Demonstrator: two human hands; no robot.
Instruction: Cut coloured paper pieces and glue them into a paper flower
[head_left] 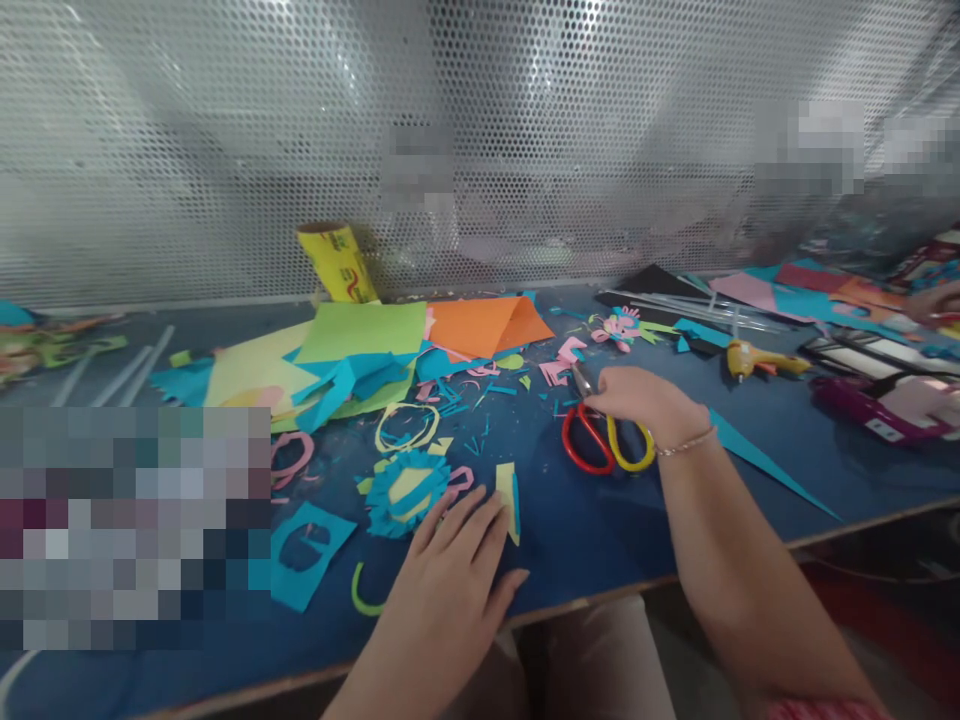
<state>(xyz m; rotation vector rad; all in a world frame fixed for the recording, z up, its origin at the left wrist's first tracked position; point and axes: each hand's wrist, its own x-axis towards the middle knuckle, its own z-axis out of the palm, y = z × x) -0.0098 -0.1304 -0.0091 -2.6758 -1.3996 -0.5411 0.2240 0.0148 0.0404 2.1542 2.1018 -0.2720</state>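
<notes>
My left hand (457, 560) lies palm down with its fingers slightly apart. Its fingertips rest between a fringed blue paper piece with a pale yellow centre (409, 490) and a pale yellow strip with a blue edge (507, 495). Over at the right, my right hand (641, 395) has its fingers closed at the metal part of the scissors (589, 440), whose red and yellow handle loops point toward me. Left of my left hand are a blue sheet with a hole (289, 580) and a curved green strip (360, 592).
Coloured sheets (367, 330) and a yellow tube (345, 265) stand or lie by the perforated metal wall. Small scraps litter the middle. Rightward are a long blue paper point (772, 465), a yellow glue gun (765, 360) and a purple object (874, 410). Another person's hand shows at far right.
</notes>
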